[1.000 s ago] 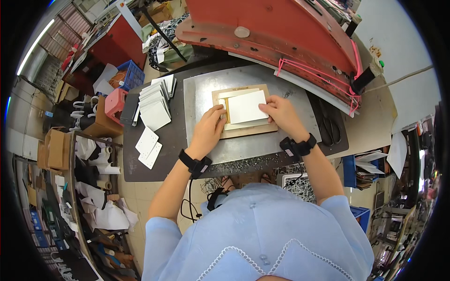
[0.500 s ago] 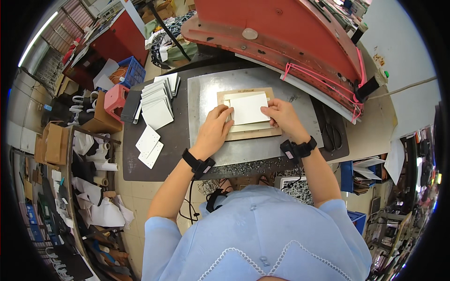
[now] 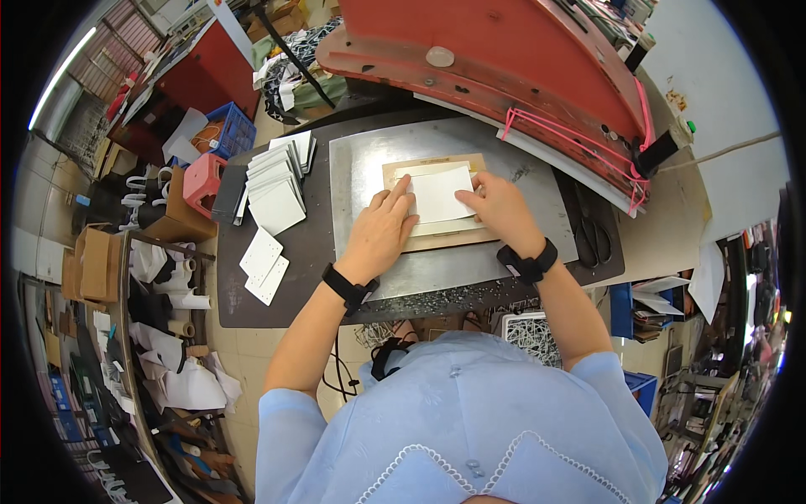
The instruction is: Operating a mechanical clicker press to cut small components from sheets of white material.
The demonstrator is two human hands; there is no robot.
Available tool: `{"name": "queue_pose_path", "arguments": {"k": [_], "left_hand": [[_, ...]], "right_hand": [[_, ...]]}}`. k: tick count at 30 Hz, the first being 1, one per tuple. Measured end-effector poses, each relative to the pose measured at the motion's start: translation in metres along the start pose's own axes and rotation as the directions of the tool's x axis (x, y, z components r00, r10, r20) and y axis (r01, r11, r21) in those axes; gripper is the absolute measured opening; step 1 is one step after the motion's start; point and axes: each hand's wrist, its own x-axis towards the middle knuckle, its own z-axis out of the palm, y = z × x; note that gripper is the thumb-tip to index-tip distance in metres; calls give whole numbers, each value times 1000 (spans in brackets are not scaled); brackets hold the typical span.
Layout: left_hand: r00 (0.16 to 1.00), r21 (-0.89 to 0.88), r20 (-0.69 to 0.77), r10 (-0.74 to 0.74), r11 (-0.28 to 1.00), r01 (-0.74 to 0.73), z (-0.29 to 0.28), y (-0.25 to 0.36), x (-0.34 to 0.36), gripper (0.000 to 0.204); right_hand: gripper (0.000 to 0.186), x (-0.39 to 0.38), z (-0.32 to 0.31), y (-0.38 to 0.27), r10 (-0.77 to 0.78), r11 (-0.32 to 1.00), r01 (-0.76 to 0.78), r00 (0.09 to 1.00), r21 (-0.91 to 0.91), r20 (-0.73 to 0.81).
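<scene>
My left hand point(image 3: 381, 233) lies with fingers apart on the left edge of a white rectangular card point(image 3: 441, 193), index finger stretched forward. At the card's right edge, my right hand point(image 3: 504, 217) pinches it between thumb and fingers, some hidden behind. Beneath are another pale sheet and a tan board point(image 3: 435, 239) on a steel plate point(image 3: 353, 164). A fanned pile of white cards point(image 3: 277, 202) lies to the left, beside a dark slab point(image 3: 229, 191) and some small hole-punched white cards point(image 3: 256, 252). Black straps circle both wrists.
A large red machine point(image 3: 495, 50) with pink cord rises behind the plate. Black scissors point(image 3: 596, 239) lie at the right. A pink stool point(image 3: 201, 181), blue crate point(image 3: 235, 126) and cardboard boxes point(image 3: 101, 269) stand left. Shelving flanks me; a bin of scraps point(image 3: 527, 332) is below.
My left fingers have moved forward along the card, index finger now stretched out. The card has straightened over the layers beneath, covering the yellowish strip, with my right hand still at its edge.
</scene>
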Motion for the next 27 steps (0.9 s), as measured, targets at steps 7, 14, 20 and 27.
{"name": "queue_pose_path", "arguments": {"k": [7, 14, 20, 27], "left_hand": [[1000, 57, 9, -5, 998, 5, 3, -1, 0, 41], [999, 21, 38, 13, 1000, -13, 3, -4, 2, 45], [999, -133, -6, -47, 990, 46, 1, -8, 2, 47], [910, -333, -302, -284, 926, 179, -44, -16, -32, 51]], "right_hand": [[27, -29, -9, -6, -435, 799, 377, 900, -469, -18], [21, -33, -9, 6, -591, 666, 527, 805, -528, 59], [27, -34, -14, 6, -426, 831, 413, 903, -372, 52], [56, -59, -141, -18, -452, 891, 189, 457, -413, -766]]}}
